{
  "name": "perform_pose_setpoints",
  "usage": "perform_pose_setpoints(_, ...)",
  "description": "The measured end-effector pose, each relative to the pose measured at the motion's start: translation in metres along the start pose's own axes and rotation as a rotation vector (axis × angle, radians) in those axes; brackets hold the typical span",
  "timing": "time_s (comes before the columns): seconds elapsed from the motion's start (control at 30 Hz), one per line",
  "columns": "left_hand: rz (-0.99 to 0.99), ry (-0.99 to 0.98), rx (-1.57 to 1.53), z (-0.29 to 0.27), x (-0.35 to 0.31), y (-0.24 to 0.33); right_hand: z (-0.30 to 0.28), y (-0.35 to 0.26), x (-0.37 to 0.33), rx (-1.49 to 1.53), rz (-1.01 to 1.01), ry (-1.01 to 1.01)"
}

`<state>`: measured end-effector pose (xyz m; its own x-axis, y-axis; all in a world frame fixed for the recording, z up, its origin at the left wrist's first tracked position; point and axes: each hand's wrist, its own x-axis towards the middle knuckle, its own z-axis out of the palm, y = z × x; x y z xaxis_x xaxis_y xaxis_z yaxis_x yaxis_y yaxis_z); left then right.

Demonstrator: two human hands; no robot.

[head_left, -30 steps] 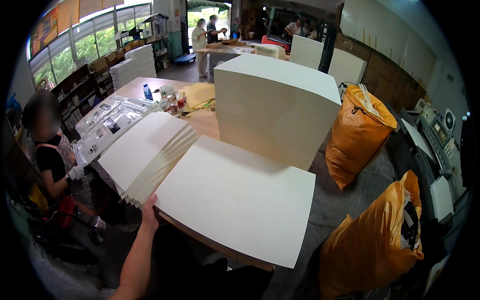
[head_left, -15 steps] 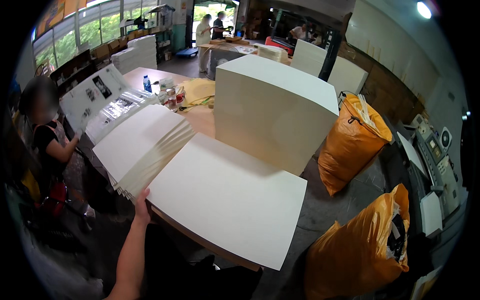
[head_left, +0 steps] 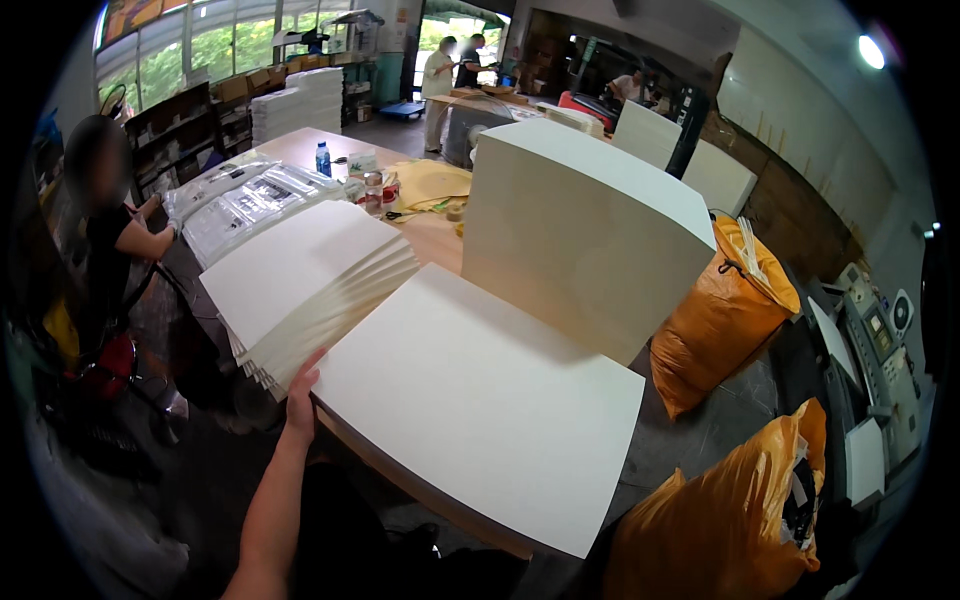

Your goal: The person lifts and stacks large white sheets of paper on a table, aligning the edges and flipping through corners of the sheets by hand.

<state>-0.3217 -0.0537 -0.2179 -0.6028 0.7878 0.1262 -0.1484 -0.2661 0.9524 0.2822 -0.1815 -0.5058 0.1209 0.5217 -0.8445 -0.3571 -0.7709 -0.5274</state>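
Observation:
My left hand (head_left: pixel 302 396) is at the left corner of a flat white sheet (head_left: pixel 480 410), which lies at the table's near edge. Its fingers look stretched out along the sheet's side, thumb apart, and touch the corner; part of the hand is hidden by the edge. My right hand does not show. Left of the sheet lies a fanned pile of white sheets (head_left: pixel 300 275), its edges stepped in several layers. Behind the sheet rises a tall white stack (head_left: pixel 580 230) with a slightly bowed top.
Clear plastic packs (head_left: pixel 260 205) lie beyond the fanned pile, beside a co-worker (head_left: pixel 140 240). A blue-capped bottle (head_left: pixel 322 158) and yellow material (head_left: pixel 430 185) are on the table. Two orange sacks, a farther one (head_left: pixel 715 320) and a nearer one (head_left: pixel 720 510), stand on the right.
The view has shifted, so the scene appears farther right and slightly lower. The co-worker has lowered the raised printed plastic onto the packs. My left hand stays at the sheet's corner.

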Motion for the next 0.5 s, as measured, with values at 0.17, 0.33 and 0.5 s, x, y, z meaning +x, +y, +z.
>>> perform_pose_setpoints(0.17, 0.023, -0.019, 0.033, 0.019, 0.001, -0.005, -0.042, 0.0, -0.005, -0.129, -0.183, 0.12)
perform_pose_setpoints(0.33, 0.07, 0.028, 0.044, 0.003, -0.003, 0.001, 0.093, -0.153, -0.166, 0.21, -0.878, -0.186)
perform_pose_setpoints(0.5, 0.136, 0.015, 0.063, 0.004, 0.004, -0.012, 0.182, -0.186, -0.247, 0.156, -1.147, -0.041)
